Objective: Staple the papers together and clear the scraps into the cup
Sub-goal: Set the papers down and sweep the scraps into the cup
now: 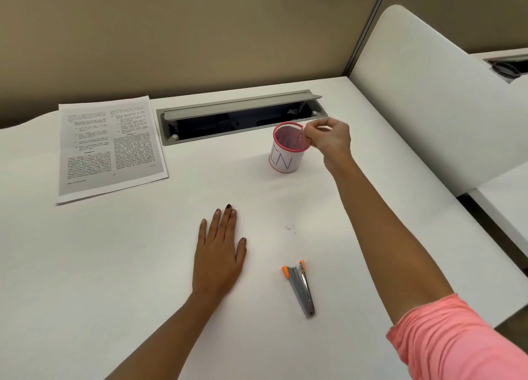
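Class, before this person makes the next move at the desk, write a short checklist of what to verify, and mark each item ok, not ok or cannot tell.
1. Right hand pinched over the rim of the pink mesh cup with a white paper label: ok.
2. A scrap between its fingers: cannot tell.
3. Cup upright: ok.
4. White desk free of scraps: not ok; tiny bits lie beyond the stapler.
5. Grey stapler with orange tips set down, untouched: ok.
6. Stack of printed papers stapled: cannot tell.
7. Left hand flat, away from everything: ok.
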`<state>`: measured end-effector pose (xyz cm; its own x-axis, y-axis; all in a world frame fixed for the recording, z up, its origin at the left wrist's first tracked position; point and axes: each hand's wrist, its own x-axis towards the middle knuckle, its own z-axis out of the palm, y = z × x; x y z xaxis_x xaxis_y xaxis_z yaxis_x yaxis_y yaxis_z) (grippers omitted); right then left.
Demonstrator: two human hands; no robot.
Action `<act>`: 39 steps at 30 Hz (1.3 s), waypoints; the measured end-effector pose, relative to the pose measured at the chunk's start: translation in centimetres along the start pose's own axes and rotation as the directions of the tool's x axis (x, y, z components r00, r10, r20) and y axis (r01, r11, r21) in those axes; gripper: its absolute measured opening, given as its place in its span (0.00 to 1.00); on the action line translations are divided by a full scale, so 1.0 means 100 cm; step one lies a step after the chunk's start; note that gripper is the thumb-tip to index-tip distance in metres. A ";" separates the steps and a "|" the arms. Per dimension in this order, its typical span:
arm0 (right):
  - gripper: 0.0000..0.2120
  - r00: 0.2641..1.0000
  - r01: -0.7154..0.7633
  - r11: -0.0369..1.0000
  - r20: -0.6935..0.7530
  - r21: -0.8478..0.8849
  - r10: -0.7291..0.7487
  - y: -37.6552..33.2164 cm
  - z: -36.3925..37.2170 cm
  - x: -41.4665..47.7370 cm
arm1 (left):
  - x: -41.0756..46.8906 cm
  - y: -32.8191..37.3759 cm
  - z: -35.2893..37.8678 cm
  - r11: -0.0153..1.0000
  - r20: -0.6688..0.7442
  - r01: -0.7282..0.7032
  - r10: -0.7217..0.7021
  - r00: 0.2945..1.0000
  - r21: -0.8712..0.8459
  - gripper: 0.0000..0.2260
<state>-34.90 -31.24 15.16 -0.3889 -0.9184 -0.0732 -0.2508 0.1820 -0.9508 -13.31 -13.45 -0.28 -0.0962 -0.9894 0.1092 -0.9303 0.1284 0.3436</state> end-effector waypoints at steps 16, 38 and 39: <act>0.06 0.828 0.521 0.684 0.109 -0.511 -0.549 -0.010 0.017 0.026 | -0.001 0.000 -0.001 1.000 -0.014 -0.005 0.004 1.000 -0.025 0.27; 0.09 0.744 0.626 0.597 0.155 -0.502 -0.650 0.000 0.022 0.016 | -0.001 0.000 -0.001 1.000 -0.015 -0.007 0.006 1.000 -0.019 0.27; 0.10 0.736 0.624 0.605 0.111 -0.496 -0.668 0.000 0.022 0.014 | 0.000 0.000 -0.002 1.000 -0.017 -0.007 0.007 1.000 -0.019 0.27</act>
<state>-33.51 -33.30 14.36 -0.0203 -0.8362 0.5480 -0.8335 -0.2886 -0.4712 -13.29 -13.40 -0.13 -0.0966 -0.9872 0.1269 -0.9227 0.1366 0.3606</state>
